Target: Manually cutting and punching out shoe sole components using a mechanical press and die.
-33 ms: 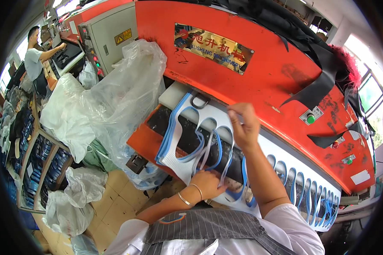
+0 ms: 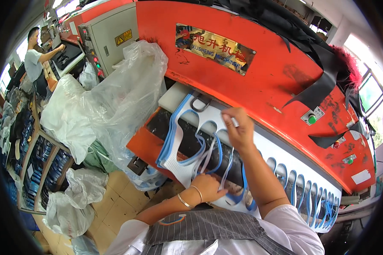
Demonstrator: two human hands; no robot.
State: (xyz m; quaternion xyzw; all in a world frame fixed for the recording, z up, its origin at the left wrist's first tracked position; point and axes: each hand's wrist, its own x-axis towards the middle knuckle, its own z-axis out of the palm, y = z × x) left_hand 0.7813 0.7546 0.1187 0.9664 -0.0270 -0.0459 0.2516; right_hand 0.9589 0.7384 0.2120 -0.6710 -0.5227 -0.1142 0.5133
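Observation:
A layered white and blue sheet (image 2: 183, 170) with rows of rounded cut-outs lies across the black bed of a red machine. Narrow strips are left between its holes. My left hand (image 2: 207, 188), with bangles at the wrist, is closed on the sheet's near edge where thin white strips meet it. Above the sheet's far side is my right hand (image 2: 240, 129), its fingers curled in and thumb bent. What it holds, if anything, is hidden. A dark curved metal cutting die (image 2: 200, 103) rests near the far left corner of the sheet.
The red machine front (image 2: 276, 80) rises behind the sheet, with a green button (image 2: 312, 119) on the right. Clear plastic bags (image 2: 115, 102) heap up at left. Racks of blue pieces (image 2: 42, 165) stand beyond. A co-worker (image 2: 35, 61) stands at another machine, far left.
My right hand has shifted slightly left and toward me over the sheet. My left hand stays at the near edge, almost unmoved.

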